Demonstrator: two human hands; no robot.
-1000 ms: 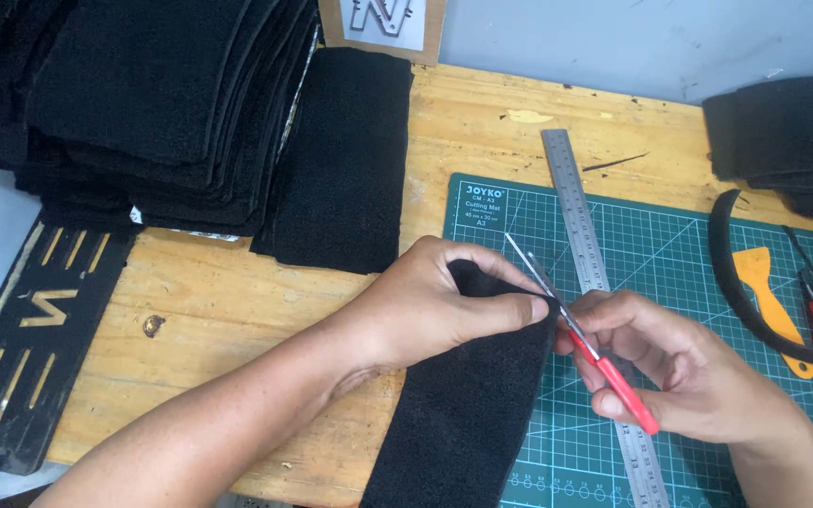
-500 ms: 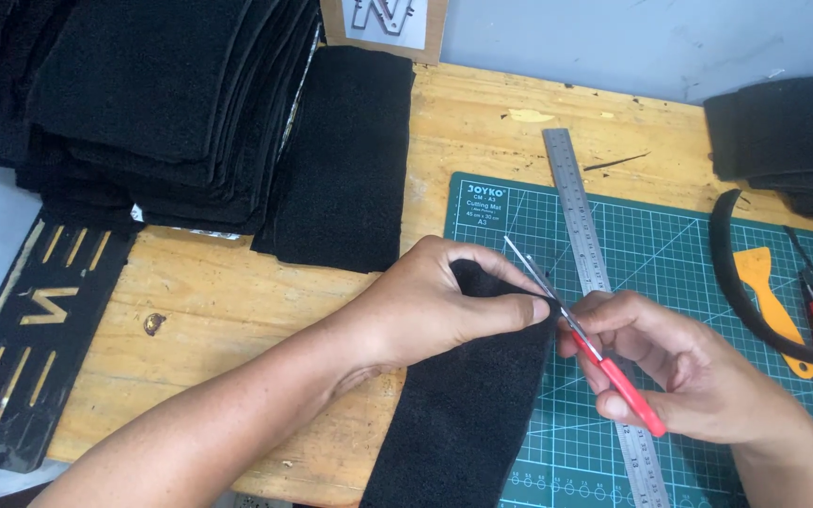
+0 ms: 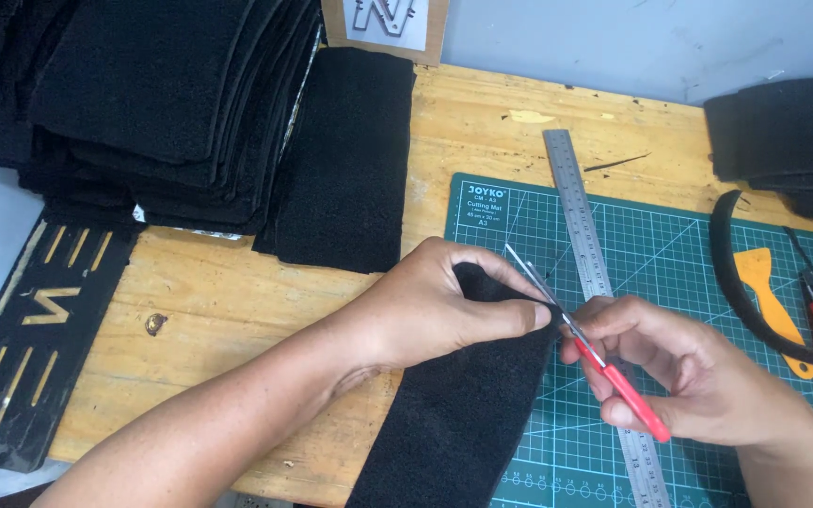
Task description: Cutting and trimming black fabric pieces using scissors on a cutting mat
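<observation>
A: Largest items, located from the green cutting mat?

B: Stacked black fabric pieces lie well beyond its far-left corner; a black fabric strip crosses its left edge, and a steel ruler lies on it.

A: And the hands?

B: The left hand pinches the strip's upper end over the mat's left edge; the right hand, over the mat, is closed around red-handled scissors, blades at that end

Hidden and cut off
Left hand covers the black strip's top edge — its lower end, and the ruler's, run off-frame.
</observation>
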